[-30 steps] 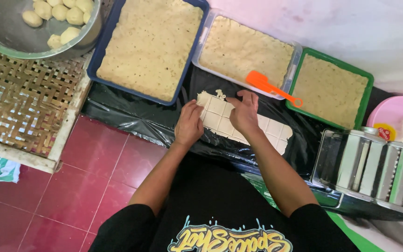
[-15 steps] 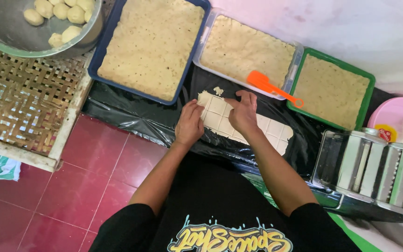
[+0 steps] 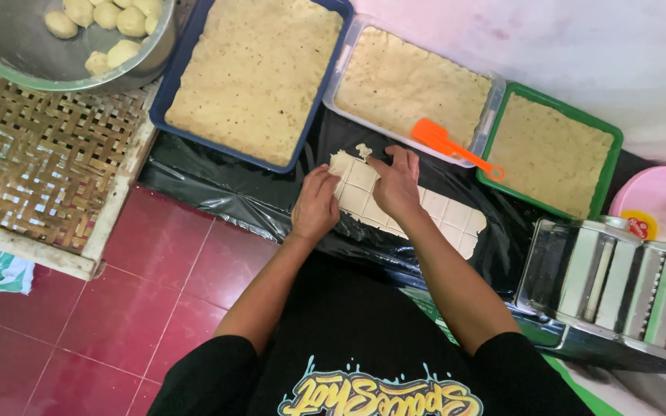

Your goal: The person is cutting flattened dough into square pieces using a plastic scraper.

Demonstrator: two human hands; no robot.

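Resting palm-down, left hand and right hand press flat, grip released, on the cut dough sheet.

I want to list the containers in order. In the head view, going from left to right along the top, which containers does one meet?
Metal bowl of dough balls → blue tray → clear tray with the orange spatula → green tray → pink lid.
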